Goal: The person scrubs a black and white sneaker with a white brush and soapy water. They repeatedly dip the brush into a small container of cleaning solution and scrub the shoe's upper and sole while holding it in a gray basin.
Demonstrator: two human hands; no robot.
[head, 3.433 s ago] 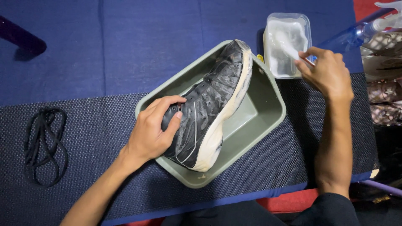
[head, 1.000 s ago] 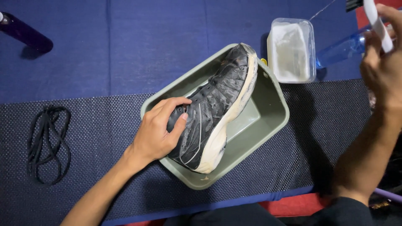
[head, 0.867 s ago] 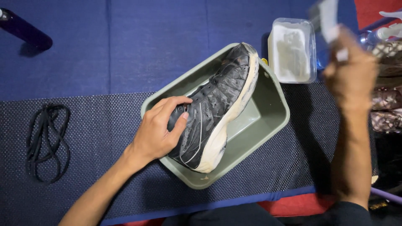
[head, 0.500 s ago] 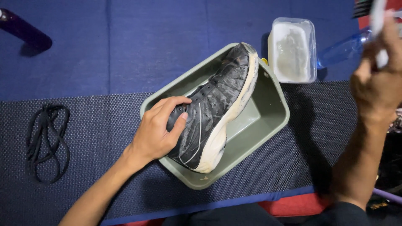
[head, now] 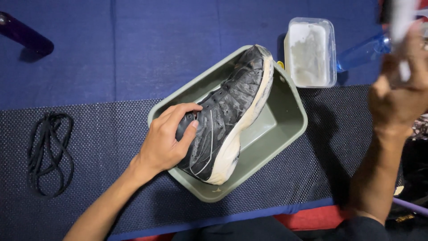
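At far left we see black laces lying in a loose coil on the dark mat. Our left hand grips the heel end of the shoe, fingers curled over its collar. The wet black shoe with its pale sole lies on its side, slanting across the green basin, toe up on the far rim. Just beyond that rim stands a clear tub with white contents. At far right our right hand is raised and blurred, closed around a white handle.
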